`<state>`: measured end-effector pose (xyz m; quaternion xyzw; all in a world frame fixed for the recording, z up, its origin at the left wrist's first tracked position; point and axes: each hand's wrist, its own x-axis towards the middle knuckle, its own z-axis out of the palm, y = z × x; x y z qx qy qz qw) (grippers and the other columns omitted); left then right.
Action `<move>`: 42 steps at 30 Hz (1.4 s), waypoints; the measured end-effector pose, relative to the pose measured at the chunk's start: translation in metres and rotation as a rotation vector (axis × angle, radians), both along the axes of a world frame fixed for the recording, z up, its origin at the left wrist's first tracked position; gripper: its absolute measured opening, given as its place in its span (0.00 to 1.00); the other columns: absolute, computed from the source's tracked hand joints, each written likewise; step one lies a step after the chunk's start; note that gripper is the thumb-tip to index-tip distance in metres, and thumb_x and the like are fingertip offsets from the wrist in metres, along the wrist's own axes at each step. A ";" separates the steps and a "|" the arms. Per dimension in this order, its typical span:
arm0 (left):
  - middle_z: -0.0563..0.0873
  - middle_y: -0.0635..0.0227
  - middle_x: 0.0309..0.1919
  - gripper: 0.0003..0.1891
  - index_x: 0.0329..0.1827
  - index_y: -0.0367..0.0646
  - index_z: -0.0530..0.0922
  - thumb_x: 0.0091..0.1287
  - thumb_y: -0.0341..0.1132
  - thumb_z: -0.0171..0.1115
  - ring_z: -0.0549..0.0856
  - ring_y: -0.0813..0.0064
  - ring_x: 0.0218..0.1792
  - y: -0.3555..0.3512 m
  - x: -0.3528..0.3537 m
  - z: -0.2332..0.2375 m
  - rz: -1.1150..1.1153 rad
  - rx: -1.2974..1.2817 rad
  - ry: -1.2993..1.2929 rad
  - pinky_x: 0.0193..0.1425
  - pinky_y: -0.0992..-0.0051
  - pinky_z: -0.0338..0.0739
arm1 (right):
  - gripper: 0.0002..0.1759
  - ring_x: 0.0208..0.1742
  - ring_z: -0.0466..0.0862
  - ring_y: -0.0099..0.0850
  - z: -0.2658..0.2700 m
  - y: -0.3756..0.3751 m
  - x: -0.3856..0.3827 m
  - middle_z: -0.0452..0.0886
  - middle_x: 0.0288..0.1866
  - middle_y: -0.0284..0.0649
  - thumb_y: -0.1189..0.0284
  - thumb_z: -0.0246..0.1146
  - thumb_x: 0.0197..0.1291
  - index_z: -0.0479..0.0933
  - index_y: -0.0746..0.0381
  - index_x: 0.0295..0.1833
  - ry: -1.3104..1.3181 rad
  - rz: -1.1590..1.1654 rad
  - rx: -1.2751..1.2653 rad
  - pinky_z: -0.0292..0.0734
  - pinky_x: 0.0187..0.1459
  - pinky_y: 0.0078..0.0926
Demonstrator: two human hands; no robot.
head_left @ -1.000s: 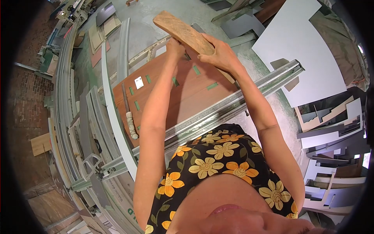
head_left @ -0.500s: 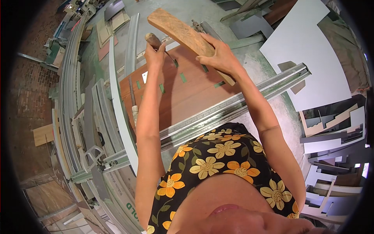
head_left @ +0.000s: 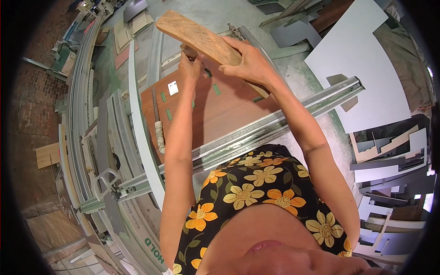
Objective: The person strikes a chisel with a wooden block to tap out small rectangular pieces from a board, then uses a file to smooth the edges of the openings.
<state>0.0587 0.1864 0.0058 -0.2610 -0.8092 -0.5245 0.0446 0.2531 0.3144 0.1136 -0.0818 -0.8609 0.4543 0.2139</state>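
My right hand (head_left: 251, 65) grips a thick wooden block (head_left: 195, 35), raised at a slant over the work. Beneath its far end, my left hand (head_left: 189, 69) is closed round the wooden handle of a chisel (head_left: 188, 50). The block overlaps the handle's top in this view. The chisel's blade points down toward a green-marked slot near the far edge of a reddish-brown board (head_left: 224, 107). Several such green slots dot the board. A long thin tool (head_left: 159, 130) with a wrapped handle lies along the board's left side, and a small white card (head_left: 173, 87) lies nearby.
A metal rail (head_left: 275, 121) crosses between my body and the board. A long white strip (head_left: 136, 101) runs along the left, beside more metal rails. At right leans a large white sheet (head_left: 366, 59), with stacked offcuts (head_left: 389, 158) below it.
The wooden block has moved left and come over the chisel's handle. My left hand has shifted slightly right with the chisel, uncovering more of the white card.
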 end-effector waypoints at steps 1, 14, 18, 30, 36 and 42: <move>0.87 0.54 0.42 0.20 0.55 0.33 0.76 0.64 0.34 0.69 0.87 0.63 0.43 0.000 -0.002 -0.003 -0.006 0.008 -0.009 0.49 0.68 0.79 | 0.45 0.52 0.84 0.43 -0.003 -0.001 -0.004 0.83 0.55 0.49 0.59 0.73 0.43 0.71 0.55 0.72 0.011 0.008 0.014 0.77 0.56 0.36; 0.87 0.54 0.52 0.17 0.55 0.40 0.81 0.65 0.35 0.64 0.84 0.53 0.57 -0.010 -0.003 -0.010 -0.070 0.013 0.165 0.57 0.64 0.78 | 0.43 0.53 0.84 0.46 -0.013 -0.014 -0.019 0.85 0.53 0.48 0.56 0.71 0.43 0.73 0.51 0.70 -0.250 0.047 0.137 0.77 0.55 0.39; 0.86 0.53 0.54 0.18 0.57 0.40 0.80 0.66 0.35 0.63 0.83 0.53 0.59 -0.008 -0.002 -0.008 -0.108 0.045 0.144 0.57 0.64 0.77 | 0.44 0.52 0.85 0.47 -0.004 -0.018 -0.011 0.86 0.51 0.50 0.57 0.71 0.42 0.72 0.53 0.70 -0.167 0.047 0.131 0.78 0.54 0.40; 0.89 0.52 0.44 0.21 0.55 0.37 0.78 0.58 0.29 0.70 0.90 0.59 0.47 -0.004 -0.015 -0.010 -0.055 0.051 0.196 0.47 0.67 0.82 | 0.46 0.51 0.85 0.50 -0.004 -0.018 -0.001 0.85 0.49 0.54 0.59 0.70 0.41 0.71 0.59 0.71 -0.125 0.024 0.092 0.78 0.53 0.42; 0.89 0.51 0.43 0.18 0.53 0.36 0.79 0.59 0.29 0.69 0.90 0.57 0.45 0.000 -0.011 -0.010 -0.066 0.073 0.304 0.45 0.66 0.83 | 0.46 0.51 0.85 0.50 -0.004 -0.018 -0.001 0.85 0.49 0.55 0.59 0.70 0.41 0.71 0.60 0.71 -0.084 0.005 0.107 0.78 0.53 0.42; 0.88 0.50 0.44 0.16 0.50 0.39 0.82 0.59 0.32 0.70 0.88 0.51 0.47 0.010 -0.010 -0.011 -0.150 0.094 0.405 0.47 0.62 0.83 | 0.45 0.48 0.85 0.51 -0.008 -0.016 -0.004 0.86 0.46 0.54 0.59 0.70 0.41 0.71 0.59 0.70 -0.040 -0.009 0.100 0.78 0.51 0.42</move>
